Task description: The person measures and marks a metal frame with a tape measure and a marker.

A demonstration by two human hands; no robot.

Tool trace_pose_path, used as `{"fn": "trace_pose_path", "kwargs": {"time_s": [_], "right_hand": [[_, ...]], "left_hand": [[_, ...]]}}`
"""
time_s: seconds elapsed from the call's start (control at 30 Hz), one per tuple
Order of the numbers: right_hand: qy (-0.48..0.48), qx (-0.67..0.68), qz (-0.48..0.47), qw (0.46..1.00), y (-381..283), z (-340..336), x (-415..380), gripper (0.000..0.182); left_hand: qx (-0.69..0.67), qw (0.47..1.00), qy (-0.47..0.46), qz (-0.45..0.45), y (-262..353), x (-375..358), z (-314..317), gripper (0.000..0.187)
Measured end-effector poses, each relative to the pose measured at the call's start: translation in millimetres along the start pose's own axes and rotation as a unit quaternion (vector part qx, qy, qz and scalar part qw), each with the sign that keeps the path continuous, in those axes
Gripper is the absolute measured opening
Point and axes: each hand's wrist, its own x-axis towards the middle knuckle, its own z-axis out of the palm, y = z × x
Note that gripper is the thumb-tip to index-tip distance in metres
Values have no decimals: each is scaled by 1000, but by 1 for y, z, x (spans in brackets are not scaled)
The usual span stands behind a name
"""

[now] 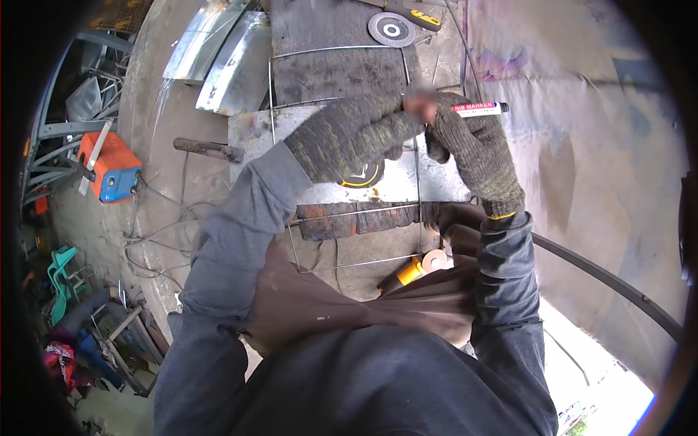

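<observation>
Both hands wear dark knitted gloves and meet above a metal-topped work surface (247,134). My left hand (356,134) reaches in from the left with its fingers curled; what they close on is hidden. My right hand (476,149) is closed around a white and red marker (476,109), whose dark end points right. Where the fingertips meet, the view is blurred. A frame of thin metal rods (334,51) runs under and around both hands, one rod passing down between them. Below my left hand shows part of a black and yellow tape measure (363,176).
A cutting disc (391,30) and a yellow-black handled tool (422,18) lie at the far end. Bent sheet metal (236,65) and a hammer-like tool (207,149) are leftward. An orange-blue machine (113,167) with cables stands on the floor. A yellow grinder (412,272) lies near my legs.
</observation>
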Motion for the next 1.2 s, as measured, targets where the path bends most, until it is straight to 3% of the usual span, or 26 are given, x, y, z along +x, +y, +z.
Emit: {"fn": "trace_pose_path", "kwargs": {"time_s": [0.03, 0.07, 0.17, 0.23, 0.3, 0.33, 0.37, 0.43, 0.53, 0.6, 0.7, 0.77, 0.9, 0.97, 1.2], "right_hand": [[27, -47, -25, 998, 3, -7, -3, 34], [72, -23, -48, 996, 4, -18, -4, 33], [194, -10, -117, 974, 7, -40, 5, 36], [248, -77, -124, 958, 8, -41, 5, 38], [178, -69, -115, 975, 24, -45, 5, 31], [152, -80, -114, 979, 28, -36, 4, 28], [139, -125, -81, 979, 23, -28, 1, 30], [145, -189, -178, 955, 46, -13, 4, 32], [145, -267, -185, 934, 55, -5, 1, 31], [151, -282, -203, 926, 58, -4, 1, 30], [161, -266, -142, 940, 55, -2, -2, 29], [227, -201, -249, 920, 53, -2, 1, 31], [215, -299, -296, 881, 47, -7, -1, 29], [218, -301, -290, 882, 56, -4, -1, 28], [146, -332, -203, 910, 69, 1, 1, 32]], "left_hand": [[5, 1000, -6, -9, -3, 0, 6, 45], [234, 972, 10, 16, -11, 0, 5, 44], [293, 956, -4, -11, -15, -4, -7, 41], [226, 974, -19, -8, -20, -6, -15, 36], [13, 965, -174, -194, 2, -13, -18, 33], [8, 953, -243, -181, 4, -14, -18, 27], [8, 952, -245, -182, 3, -15, -13, 27], [42, 928, -355, -108, 0, -17, 0, 28], [-45, 890, -439, -115, 1, -16, 22, 32], [-26, 888, -448, -95, -5, -18, 34, 33], [-1, 889, -455, -57, -11, -19, 49, 35], [32, 886, -453, -94, -2, -17, 47, 37], [-22, 905, -413, -103, -7, -19, 44, 40], [-2, 914, -404, -50, -14, -17, 44, 40], [-3, 914, -402, -58, -14, -17, 46, 40]]}}
